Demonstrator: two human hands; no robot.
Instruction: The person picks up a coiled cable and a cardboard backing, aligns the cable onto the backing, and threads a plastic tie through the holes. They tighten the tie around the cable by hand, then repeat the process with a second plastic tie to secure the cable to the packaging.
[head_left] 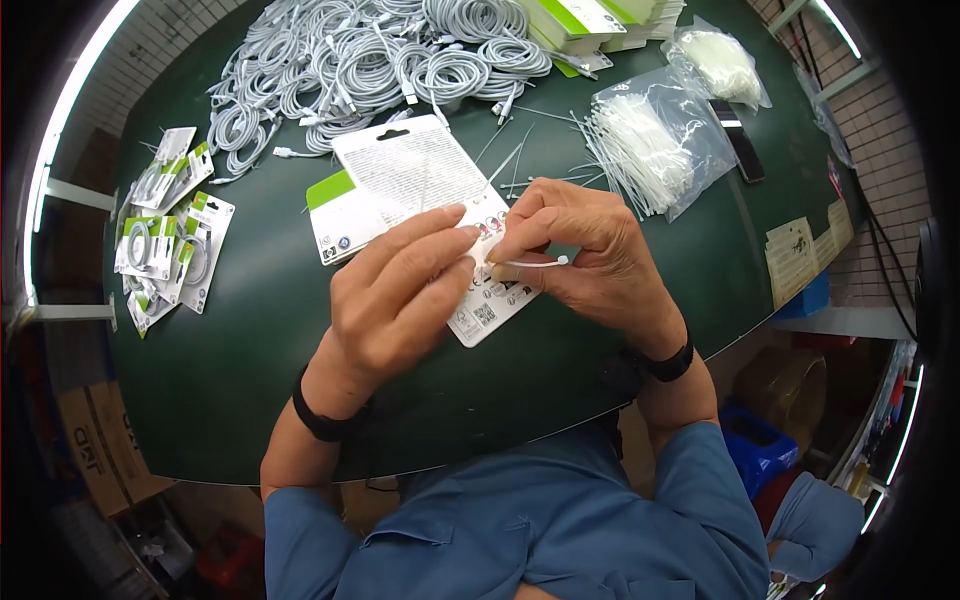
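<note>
My left hand [395,295] holds a white printed backing card [410,165] with a hanging slot at its far end. The card lies tilted above the table, its back side facing up. Against the card's near half, my right hand [595,250] pinches a thin white cable tie [538,264], its small head sticking out to the right past the thumb. The fingertips of both hands almost meet over the card and hide part of the tie. Under it, another card [343,225] with a green edge shows on the left.
Coiled grey cables [370,60] are heaped at the far side. Several carded cables [165,235] lie at the left. A bag of cable ties [650,150], loose ties, a second bag [722,65], a phone [740,140] and stacked green cards [590,25] lie far right on the green table [250,400].
</note>
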